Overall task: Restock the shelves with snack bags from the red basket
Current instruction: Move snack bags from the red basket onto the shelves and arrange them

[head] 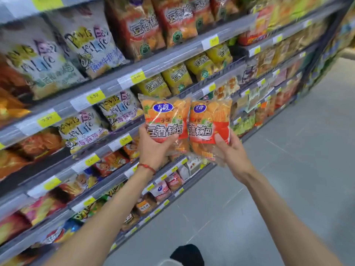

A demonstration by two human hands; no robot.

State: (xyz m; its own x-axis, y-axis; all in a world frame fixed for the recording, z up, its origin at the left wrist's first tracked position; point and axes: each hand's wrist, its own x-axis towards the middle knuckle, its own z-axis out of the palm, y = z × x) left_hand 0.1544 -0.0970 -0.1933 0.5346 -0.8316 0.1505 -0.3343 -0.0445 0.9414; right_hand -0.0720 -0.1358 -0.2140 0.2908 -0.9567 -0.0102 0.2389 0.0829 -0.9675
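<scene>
I hold two orange-and-red snack bags side by side in front of the shelves. My left hand (153, 144) grips the lower edge of the left snack bag (163, 116). My right hand (230, 150) grips the right snack bag (210, 121) from below, thumb on its front. Both bags stand upright with their printed fronts facing me. They hover level with the third shelf edge (123, 139). Matching red bags (172, 18) stand on the top shelf. The red basket is not in view.
Shelves full of snack bags run from the left to the far right, with yellow price tags (95, 96) on their grey rails. Yellow bags (176, 77) sit just behind my hands. Grey floor (288, 169) stretches to the right. A dark shoe (188, 254) shows at the bottom.
</scene>
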